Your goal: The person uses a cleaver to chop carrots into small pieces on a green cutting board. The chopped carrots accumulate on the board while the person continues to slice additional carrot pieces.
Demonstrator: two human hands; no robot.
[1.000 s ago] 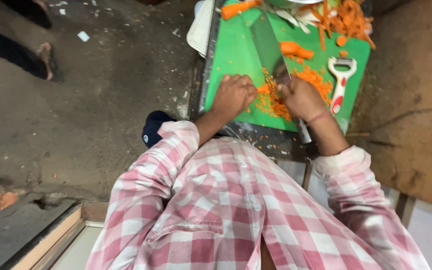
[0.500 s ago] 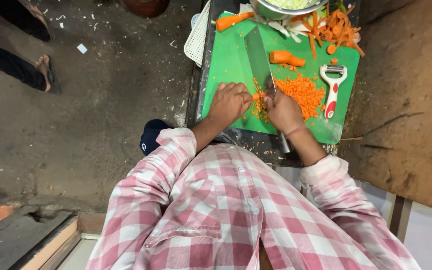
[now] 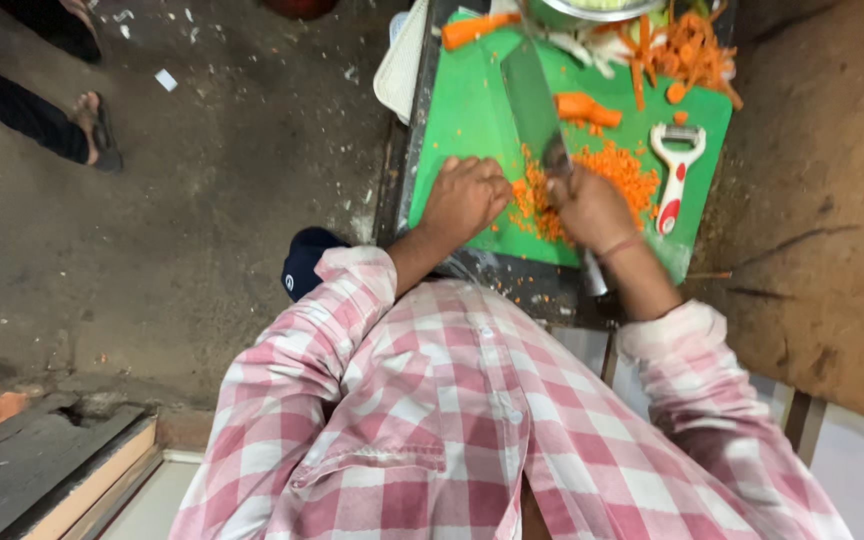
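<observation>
Head view. Surface: green cutting board [image 3: 462, 110] on a dark tabletop [image 3: 512, 280], above a grey concrete floor [image 3: 202, 200]. Right hand [image 3: 592, 205]: closed around the handle of a broad knife [image 3: 532, 95], blade lying over the board. Left hand [image 3: 464, 198]: fingers curled, pressing on the board beside the chopped carrot [image 3: 612, 170]. Peeler [image 3: 674, 172]: right of the carrot pile.
</observation>
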